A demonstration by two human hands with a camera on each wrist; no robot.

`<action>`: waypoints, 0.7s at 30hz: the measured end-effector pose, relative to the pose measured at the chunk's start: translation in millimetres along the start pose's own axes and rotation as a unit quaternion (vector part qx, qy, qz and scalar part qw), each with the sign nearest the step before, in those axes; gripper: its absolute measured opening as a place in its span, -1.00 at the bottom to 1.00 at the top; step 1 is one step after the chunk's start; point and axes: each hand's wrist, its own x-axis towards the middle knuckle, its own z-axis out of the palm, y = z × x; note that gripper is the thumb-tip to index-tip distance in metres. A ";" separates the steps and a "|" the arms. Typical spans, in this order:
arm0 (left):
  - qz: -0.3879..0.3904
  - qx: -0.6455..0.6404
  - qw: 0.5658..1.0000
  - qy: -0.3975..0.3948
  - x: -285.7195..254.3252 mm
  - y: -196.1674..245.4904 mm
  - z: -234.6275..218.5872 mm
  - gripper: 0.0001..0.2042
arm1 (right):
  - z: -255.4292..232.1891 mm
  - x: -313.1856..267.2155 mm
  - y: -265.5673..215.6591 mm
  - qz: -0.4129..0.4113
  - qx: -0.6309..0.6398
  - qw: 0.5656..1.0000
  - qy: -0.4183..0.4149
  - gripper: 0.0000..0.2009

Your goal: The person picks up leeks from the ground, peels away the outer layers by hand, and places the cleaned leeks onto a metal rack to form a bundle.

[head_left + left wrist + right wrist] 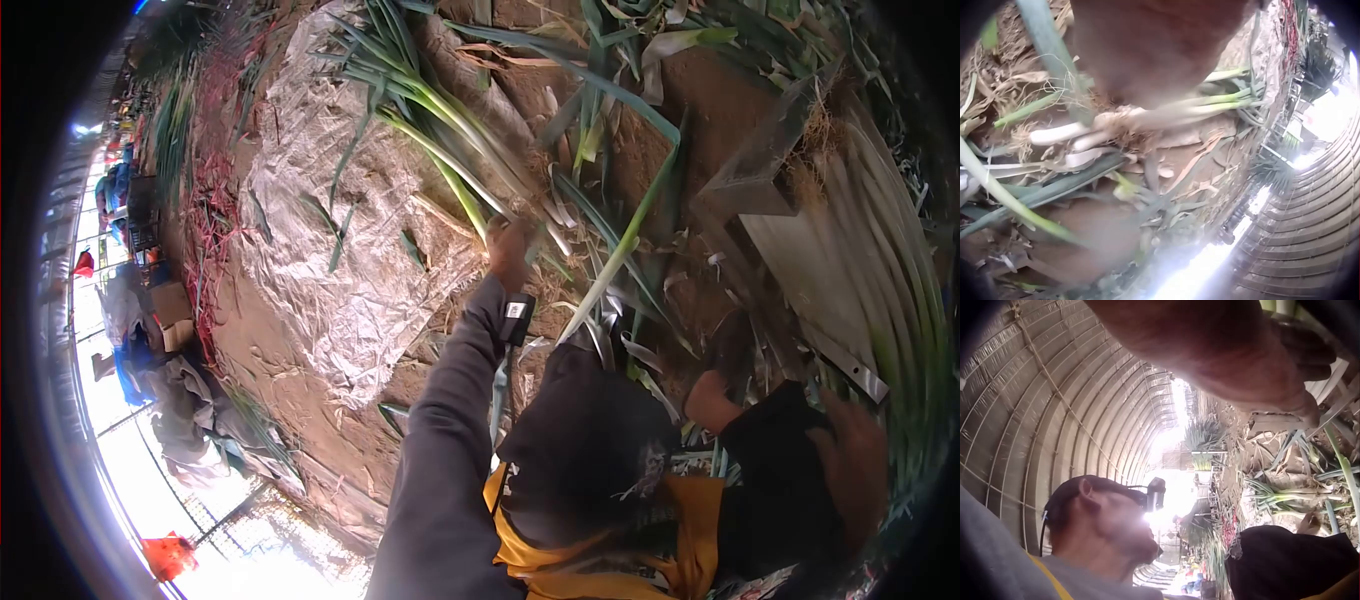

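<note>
My left hand (508,250), arm stretched forward, grips a leek (462,190) near its pale lower end. Beside it lie other leeks with green tops spread over the plastic sheet. The left wrist view has the blurred hand (1160,50) above white leek ends (1057,134) with roots; its fingertips are hidden. At the right side of the head view, my right hand (850,465) is beside a metal trough (800,250) with a bundle of long leeks (880,210). Its fingers look fairly straight in the right wrist view, close to pale stalks (1285,306).
A crumpled plastic sheet (330,200) covers part of the soil. Loose leaves and peelings are strewn around my dark-clad knee (590,430). Red strings (210,230), a cardboard box (172,305) and piled cloth (190,410) lie to the left.
</note>
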 end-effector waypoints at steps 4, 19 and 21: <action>0.020 0.053 0.998 -0.012 15.7 16.3 11.7 -0.73 | 2.3 -8.6 1.4 0.036 -0.024 0.999 -0.033 -0.48; -0.062 0.010 0.997 -0.034 29.3 71.8 22.0 -0.84 | -10.7 -9.7 -1.2 -0.004 0.009 1.000 0.011 -0.53; -0.072 -0.087 0.988 -0.109 22.2 93.2 12.4 -0.87 | -10.9 -13.2 -1.4 -0.016 -0.004 0.998 0.067 -0.54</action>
